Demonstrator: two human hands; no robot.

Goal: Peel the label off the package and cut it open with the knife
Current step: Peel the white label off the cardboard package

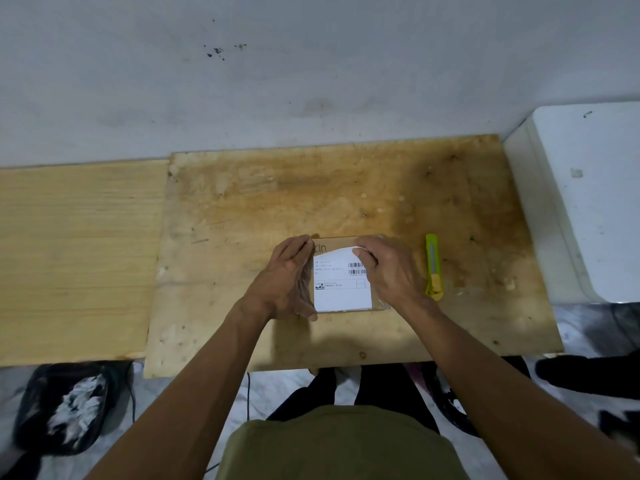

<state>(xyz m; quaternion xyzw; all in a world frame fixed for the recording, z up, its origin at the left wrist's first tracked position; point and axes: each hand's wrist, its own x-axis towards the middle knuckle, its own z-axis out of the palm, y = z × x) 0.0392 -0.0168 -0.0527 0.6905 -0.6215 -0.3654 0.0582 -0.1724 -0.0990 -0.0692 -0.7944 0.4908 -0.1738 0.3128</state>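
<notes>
Right hand (388, 268) pinches the label (341, 289) corner at one o'clock, left hand (289, 278) pressed flat on the package (334, 244), knife (433, 266) lying twelve-to-six.

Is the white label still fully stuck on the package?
No. The label curls up at its far edge, pinched by the right hand.

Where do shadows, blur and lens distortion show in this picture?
Head view: the hands cast a shadow on the plywood board just below the package; the wide-angle lens bows the board's edges; label print is too small to read; the bottom right corner blurs.
</notes>
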